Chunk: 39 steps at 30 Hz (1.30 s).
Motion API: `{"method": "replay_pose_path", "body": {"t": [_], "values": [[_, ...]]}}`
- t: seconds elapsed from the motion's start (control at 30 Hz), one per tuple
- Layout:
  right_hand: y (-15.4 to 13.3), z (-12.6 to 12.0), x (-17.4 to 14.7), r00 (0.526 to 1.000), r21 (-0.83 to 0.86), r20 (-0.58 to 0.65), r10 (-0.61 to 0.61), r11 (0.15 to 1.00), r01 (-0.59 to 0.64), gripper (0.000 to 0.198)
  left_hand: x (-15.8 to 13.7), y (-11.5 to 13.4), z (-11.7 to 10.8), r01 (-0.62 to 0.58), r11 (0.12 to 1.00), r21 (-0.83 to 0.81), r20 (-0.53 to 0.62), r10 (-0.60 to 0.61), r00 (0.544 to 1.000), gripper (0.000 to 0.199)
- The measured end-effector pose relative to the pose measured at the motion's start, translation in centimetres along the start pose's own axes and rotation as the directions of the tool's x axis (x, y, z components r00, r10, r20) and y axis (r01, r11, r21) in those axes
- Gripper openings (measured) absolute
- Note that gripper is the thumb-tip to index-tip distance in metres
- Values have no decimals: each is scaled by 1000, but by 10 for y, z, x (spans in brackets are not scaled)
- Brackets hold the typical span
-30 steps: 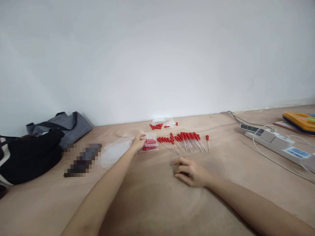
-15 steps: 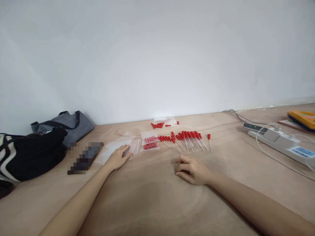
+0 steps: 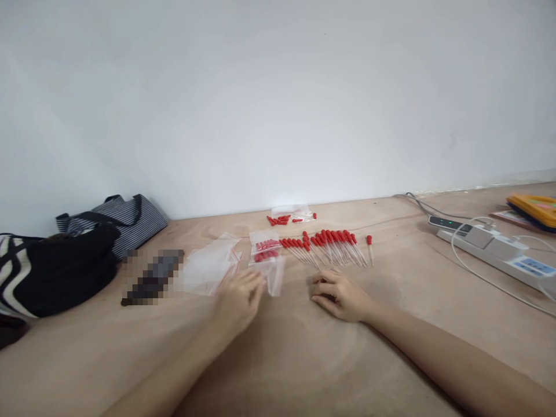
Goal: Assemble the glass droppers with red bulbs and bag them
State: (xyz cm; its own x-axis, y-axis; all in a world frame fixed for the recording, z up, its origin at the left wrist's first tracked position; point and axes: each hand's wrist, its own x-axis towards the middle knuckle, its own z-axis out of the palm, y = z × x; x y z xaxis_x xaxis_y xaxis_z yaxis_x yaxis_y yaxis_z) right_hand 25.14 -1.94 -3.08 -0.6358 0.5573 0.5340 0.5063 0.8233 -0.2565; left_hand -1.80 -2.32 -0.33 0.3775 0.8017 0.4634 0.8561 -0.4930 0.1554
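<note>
My left hand point(image 3: 243, 294) is closed on the edge of a clear zip bag point(image 3: 274, 277) that hangs out to its right and looks empty. My right hand point(image 3: 334, 294) rests on the table with its fingers loosely curled and nothing visible in them. Beyond it lies a row of droppers point(image 3: 336, 246) with red rubber bulbs and thin clear stems. A single dropper point(image 3: 370, 250) lies apart on the right. Just past the held bag, a filled zip bag point(image 3: 266, 246) contains several red bulbs. Flat zip bags point(image 3: 206, 266) are piled left of my left hand.
Loose red bulbs point(image 3: 278, 220) and a clear bag point(image 3: 290, 211) lie near the wall. At left are a pixelated dark object point(image 3: 154, 278), a black bag point(image 3: 61, 272) and a striped bag point(image 3: 134, 223). A power strip point(image 3: 499, 255) with cables and yellow items point(image 3: 534, 208) are at right.
My left hand has moved right from the pile of flat bags, carrying one zip bag toward the middle. My right hand has barely moved.
</note>
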Motion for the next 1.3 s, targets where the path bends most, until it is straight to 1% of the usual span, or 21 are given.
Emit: {"method": "replay_pose_path", "body": {"t": [0.03,0.1,0.17,0.3,0.4,0.47,0.53,0.63,0.83,0.93,1.07,1.2,1.3], "values": [[0,0,0,1000,-10,-10,10,1000,-10,12,-6,15,4,-49,999,-3,22,49,999,28],[1,0,0,999,-17,-18,28,999,-28,12,-14,38,9,-85,996,5,68,84,994,26],[1,0,0,999,-4,-11,33,999,-33,11,-16,48,8,-106,994,-5,117,106,987,30],[2,0,1,999,30,11,34,999,-35,11,-4,42,-2,-178,978,-104,246,199,949,51],[3,0,1,999,42,13,49,998,-50,11,4,36,-1,-152,977,-147,382,198,903,66],[3,0,1,999,56,14,48,997,-48,12,5,37,4,-138,975,-173,455,203,867,69],[4,0,1,999,69,19,37,997,-38,15,5,38,10,-134,973,-186,492,210,845,69],[4,0,1,999,86,35,14,996,-17,17,2,39,15,-120,976,-181,507,197,839,68],[4,-1,2,998,105,59,-9,994,3,21,3,38,15,-114,977,-178,501,190,844,69],[1,-4,2,993,110,114,-28,994,16,24,3,39,15,-110,977,-181,503,188,844,69],[-4,-10,5,974,123,220,-60,992,33,29,3,39,15,-102,975,-196,496,188,848,70],[-7,-14,7,950,144,301,-81,989,39,46,3,40,15,-94,974,-208,473,184,861,70],[-7,-15,8,937,140,340,-78,990,31,57,3,40,15,-85,974,-208,482,178,858,70]]}}
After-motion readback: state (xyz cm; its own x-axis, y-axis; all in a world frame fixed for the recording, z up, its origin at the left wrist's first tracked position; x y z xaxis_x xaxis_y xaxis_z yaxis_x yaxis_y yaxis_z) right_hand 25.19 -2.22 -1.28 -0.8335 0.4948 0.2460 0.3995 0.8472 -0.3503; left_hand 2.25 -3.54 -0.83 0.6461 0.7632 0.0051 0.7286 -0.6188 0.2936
